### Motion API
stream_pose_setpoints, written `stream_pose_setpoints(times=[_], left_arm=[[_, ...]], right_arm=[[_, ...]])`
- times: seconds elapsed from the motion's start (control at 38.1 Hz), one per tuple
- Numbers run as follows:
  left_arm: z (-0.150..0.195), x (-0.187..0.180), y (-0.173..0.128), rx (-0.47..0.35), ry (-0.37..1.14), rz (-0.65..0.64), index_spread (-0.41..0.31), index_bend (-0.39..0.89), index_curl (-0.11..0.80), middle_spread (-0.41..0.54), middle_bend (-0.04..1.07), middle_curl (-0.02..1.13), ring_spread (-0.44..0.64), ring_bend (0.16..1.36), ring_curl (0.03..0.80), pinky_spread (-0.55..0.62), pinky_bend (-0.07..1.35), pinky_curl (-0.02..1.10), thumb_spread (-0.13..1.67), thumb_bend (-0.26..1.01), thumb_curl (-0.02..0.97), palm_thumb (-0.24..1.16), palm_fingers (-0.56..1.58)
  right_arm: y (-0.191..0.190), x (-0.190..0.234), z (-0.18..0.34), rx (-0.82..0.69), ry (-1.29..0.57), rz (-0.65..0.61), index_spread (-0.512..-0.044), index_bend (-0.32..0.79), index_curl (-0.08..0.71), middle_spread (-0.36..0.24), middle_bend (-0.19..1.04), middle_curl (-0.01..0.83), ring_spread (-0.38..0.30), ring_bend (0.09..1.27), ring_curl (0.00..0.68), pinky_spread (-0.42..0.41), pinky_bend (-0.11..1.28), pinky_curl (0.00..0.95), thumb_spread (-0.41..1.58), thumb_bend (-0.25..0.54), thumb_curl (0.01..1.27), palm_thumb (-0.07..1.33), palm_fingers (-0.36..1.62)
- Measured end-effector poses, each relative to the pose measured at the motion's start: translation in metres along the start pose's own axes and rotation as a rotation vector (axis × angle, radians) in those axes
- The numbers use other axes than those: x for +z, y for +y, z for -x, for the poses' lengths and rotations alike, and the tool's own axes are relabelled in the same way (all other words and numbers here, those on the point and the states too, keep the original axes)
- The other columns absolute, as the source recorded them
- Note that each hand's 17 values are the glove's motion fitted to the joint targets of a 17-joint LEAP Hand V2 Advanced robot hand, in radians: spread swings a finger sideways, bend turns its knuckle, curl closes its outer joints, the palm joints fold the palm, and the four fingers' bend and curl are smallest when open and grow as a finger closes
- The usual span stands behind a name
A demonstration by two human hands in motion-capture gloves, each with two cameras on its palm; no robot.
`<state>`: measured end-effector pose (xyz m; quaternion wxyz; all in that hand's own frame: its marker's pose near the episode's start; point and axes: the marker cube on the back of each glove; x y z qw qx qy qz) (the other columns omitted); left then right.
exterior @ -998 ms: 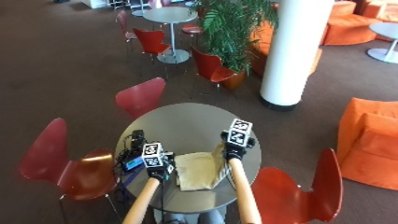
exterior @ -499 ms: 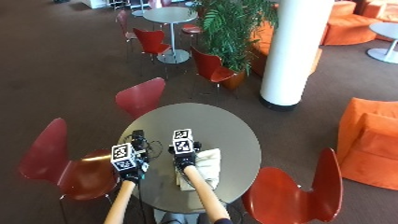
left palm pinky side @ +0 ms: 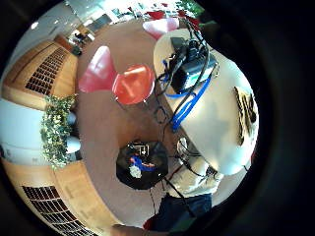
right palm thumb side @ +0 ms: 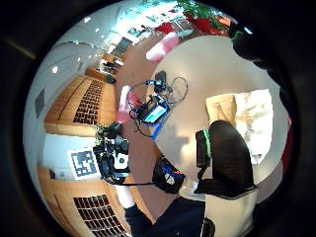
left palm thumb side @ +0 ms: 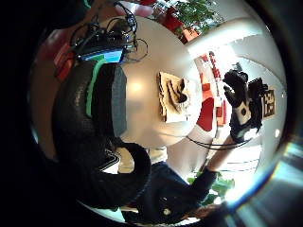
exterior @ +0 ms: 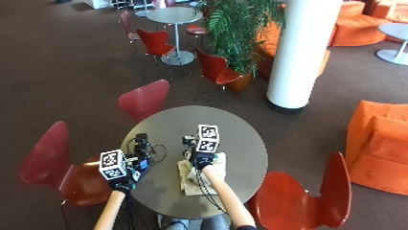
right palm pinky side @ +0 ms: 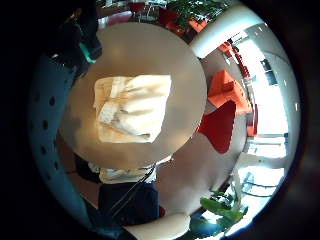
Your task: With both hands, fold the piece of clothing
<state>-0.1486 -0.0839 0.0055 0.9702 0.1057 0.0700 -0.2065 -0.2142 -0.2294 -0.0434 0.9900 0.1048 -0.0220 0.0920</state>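
Hovering right hand (exterior: 203,160) above folded garment (exterior: 193,178), left hand (exterior: 121,181) aside.

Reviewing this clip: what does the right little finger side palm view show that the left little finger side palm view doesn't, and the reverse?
Only the right little finger side palm view shows the whole cream folded piece of clothing from above, lying on the table.

Only the left little finger side palm view shows the black box with blue cables at the table's edge, and the red chair beside it.

Both show the round grey table; in the left one the clothing is only an edge-on sliver.
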Motion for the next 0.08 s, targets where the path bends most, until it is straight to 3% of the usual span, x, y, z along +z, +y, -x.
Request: stream_pose_setpoints(times=[0.08], left_arm=[[0.0012, -0.0026, 0.0055, 0.017, -0.002, 0.004, -0.111, 0.18, 0.438, -0.017, 0.17, 0.34, 0.16, 0.37, 0.323, 0.16, 0.18, 0.31, 1.37, -0.01, 0.27, 0.24, 0.51]], right_arm=[[0.0032, -0.0097, -0.0109, -0.007, 0.0, -0.052, -0.285, 0.16, 0.309, -0.115, 0.18, 0.454, -0.116, 0.41, 0.412, -0.078, 0.55, 0.397, 1.06, -0.018, 0.49, 0.8, 0.64]])
